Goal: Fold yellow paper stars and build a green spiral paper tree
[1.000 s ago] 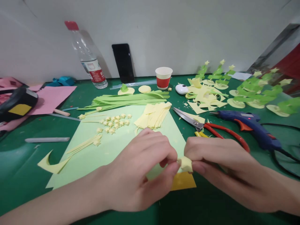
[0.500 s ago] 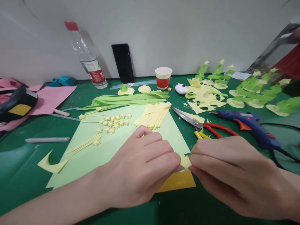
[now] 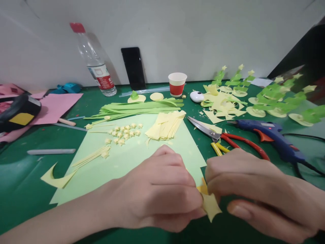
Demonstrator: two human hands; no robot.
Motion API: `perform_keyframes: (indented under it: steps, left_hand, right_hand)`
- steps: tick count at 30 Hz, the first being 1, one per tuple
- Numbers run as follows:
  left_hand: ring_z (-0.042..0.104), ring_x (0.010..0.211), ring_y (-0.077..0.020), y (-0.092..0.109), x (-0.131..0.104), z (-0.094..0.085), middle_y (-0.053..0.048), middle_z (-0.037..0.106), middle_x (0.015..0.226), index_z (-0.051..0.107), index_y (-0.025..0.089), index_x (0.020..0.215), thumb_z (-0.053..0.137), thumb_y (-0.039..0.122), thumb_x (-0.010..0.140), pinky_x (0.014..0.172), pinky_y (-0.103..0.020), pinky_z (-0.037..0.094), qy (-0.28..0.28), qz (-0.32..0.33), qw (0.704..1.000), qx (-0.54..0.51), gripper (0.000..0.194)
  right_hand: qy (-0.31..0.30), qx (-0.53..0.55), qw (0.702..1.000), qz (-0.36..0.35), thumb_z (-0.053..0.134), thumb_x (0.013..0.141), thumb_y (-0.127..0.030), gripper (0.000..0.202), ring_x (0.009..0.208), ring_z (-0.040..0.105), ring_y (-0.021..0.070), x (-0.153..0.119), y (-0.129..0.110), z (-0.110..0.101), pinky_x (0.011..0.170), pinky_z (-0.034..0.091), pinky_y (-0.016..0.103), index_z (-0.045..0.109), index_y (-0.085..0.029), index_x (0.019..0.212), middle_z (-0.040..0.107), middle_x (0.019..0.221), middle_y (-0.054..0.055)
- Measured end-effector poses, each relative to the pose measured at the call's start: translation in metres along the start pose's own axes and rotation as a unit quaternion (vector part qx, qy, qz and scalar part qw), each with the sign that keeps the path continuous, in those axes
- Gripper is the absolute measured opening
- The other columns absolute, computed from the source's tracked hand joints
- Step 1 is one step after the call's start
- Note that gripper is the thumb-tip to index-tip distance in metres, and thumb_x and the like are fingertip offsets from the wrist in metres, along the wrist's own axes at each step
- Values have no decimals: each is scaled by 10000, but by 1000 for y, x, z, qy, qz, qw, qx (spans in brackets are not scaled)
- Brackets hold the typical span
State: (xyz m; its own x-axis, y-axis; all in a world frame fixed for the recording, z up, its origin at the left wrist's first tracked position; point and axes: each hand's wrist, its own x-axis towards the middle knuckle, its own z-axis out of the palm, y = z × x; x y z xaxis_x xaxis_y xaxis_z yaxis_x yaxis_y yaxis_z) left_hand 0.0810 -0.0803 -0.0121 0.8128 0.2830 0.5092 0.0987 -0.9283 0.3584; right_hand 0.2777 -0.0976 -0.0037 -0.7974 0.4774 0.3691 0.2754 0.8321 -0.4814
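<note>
A pale yellow paper star (image 3: 212,206) pokes out from between the thumb and fingers of my left hand (image 3: 167,189), which is closed on it. Just right of the star is my right hand (image 3: 256,189); a gap shows between its thumb and curled fingers, and it holds nothing I can see. Beneath my left hand lies a light green paper sheet (image 3: 132,169), with a bit of orange-yellow paper (image 3: 203,187) by its corner. Several small folded stars (image 3: 124,134) and a fanned stack of yellow paper strips (image 3: 166,125) rest on the sheet.
Red-handled scissors (image 3: 215,136) and a blue glue gun (image 3: 269,135) lie on the right. Farther back are green paper strips (image 3: 139,108), yellow scraps (image 3: 224,105), finished paper plants (image 3: 274,96), a paper cup (image 3: 177,84), a phone (image 3: 133,68) and a bottle (image 3: 98,67).
My right thumb and fingers have parted from the yellow paper piece. Its star shape now shows, lower and further right, in my left hand. Both hands have shifted slightly.
</note>
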Motion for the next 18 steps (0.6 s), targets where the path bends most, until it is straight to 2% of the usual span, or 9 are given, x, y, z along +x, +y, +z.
perform_keyframes:
  steps: [3,6,9,12,15,18]
  left_hand:
    - [474,645,-103,-1,1,-1,19,568,685,461,174,809,359,174,922,667,-265,387,-12,-5,999,-52,152]
    - [489,662,-109,-2,-1,1,-2,562,696,465,158,803,334,159,922,657,-261,398,-25,-43,996,-78,177]
    - [475,663,-102,-1,-3,4,11,526,698,466,164,797,396,142,897,645,-239,391,30,-89,992,-88,124]
    - [467,655,-86,1,-5,4,36,508,694,463,174,784,471,105,852,650,-216,384,90,-130,985,-74,98]
    - [474,649,-93,4,-5,4,26,524,699,463,168,794,443,73,836,641,-238,379,90,-121,988,-43,106]
    - [477,644,-111,3,-5,7,8,545,703,455,164,802,453,136,862,614,-270,362,79,-99,992,10,66]
  right_hand:
    - [-25,94,995,32,181,963,-331,402,579,463,101,0,4,-1,491,366,207,488,-142,785,509,654,21]
    - [-18,110,993,28,260,953,-242,272,590,434,93,-1,6,1,500,348,195,445,-158,770,472,661,4]
    - [-1,96,995,28,347,919,-154,163,598,431,87,-2,6,4,503,333,188,435,-168,784,473,677,-5]
    - [33,66,997,31,361,908,-134,138,594,428,92,-5,7,8,495,320,196,422,-176,792,465,668,-7]
    - [58,10,997,41,359,907,-137,145,564,403,93,-6,8,12,482,319,200,411,-176,778,466,656,-5]
    - [66,-51,996,45,352,906,-141,161,547,407,98,-6,9,14,469,323,202,421,-175,765,489,645,2]
